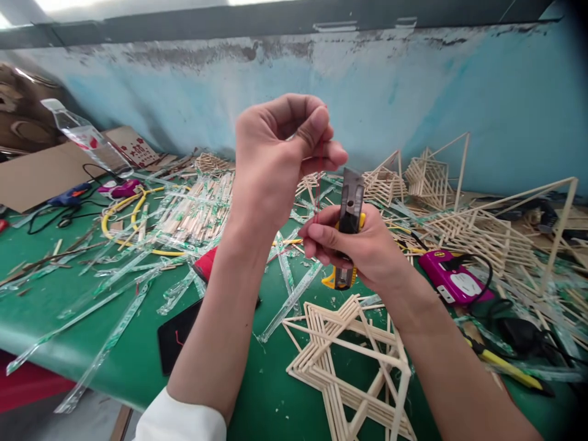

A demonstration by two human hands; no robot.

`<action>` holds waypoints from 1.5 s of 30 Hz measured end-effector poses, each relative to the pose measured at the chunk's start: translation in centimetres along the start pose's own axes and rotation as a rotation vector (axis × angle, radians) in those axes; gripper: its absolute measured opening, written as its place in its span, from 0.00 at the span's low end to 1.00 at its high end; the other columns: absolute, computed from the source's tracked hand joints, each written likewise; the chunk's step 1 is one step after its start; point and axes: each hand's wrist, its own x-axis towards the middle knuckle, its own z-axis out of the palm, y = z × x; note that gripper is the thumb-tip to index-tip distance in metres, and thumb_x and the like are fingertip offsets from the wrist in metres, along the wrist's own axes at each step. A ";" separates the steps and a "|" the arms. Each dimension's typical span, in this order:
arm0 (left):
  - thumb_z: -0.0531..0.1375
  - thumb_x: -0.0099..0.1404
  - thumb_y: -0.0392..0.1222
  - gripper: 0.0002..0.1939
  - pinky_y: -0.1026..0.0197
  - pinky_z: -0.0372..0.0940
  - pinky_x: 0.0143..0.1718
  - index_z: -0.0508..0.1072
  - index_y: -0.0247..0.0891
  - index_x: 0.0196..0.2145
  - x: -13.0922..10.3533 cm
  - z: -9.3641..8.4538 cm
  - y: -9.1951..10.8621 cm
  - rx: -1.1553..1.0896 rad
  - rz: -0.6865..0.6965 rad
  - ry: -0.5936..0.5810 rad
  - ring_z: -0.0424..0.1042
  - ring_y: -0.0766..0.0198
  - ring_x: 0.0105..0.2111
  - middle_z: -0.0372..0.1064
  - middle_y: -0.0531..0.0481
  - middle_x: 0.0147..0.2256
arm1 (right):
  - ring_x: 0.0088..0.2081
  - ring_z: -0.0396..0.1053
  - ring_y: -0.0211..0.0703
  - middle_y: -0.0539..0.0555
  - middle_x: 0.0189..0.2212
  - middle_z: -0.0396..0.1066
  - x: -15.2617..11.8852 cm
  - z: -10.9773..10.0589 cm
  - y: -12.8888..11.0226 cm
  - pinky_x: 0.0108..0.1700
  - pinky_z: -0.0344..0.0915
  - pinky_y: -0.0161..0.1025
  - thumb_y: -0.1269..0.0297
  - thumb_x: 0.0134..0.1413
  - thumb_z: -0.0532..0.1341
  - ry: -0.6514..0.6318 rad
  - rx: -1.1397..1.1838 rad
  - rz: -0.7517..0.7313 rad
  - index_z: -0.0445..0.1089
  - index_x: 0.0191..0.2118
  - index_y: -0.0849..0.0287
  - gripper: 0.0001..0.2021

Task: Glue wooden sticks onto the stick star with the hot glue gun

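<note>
My left hand (280,144) is raised in front of the wall, thumb and fingertips pinched on one end of a thin red thread (318,177). The thread runs down to my right hand (351,239), whose thumb and fingertips grip its lower part. A yellow and black utility knife (351,202) is also held in my right hand, tilted nearly upright with its grey tip upward. Below my hands lies a star-shaped frame of stacked wooden sticks (331,367) on the green tabletop.
A black phone (174,334) lies by my left forearm. Magenta power strips (452,278), a yellow cable (108,226), stick bundles (197,208) and plastic wrappers (110,343) cover the table. A plastic bottle (92,141) leans at left; more stick frames (429,180) stand along the wall.
</note>
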 end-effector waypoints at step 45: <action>0.58 0.72 0.31 0.14 0.65 0.52 0.20 0.70 0.36 0.26 -0.1 0.7 2.3 -0.023 0.097 0.041 0.51 0.74 0.20 0.63 0.52 0.28 | 0.20 0.61 0.29 0.53 0.28 0.77 -1.9 -3.4 -4.6 0.15 0.44 0.31 0.56 0.55 0.72 0.037 -0.265 -0.042 0.75 0.30 0.59 0.12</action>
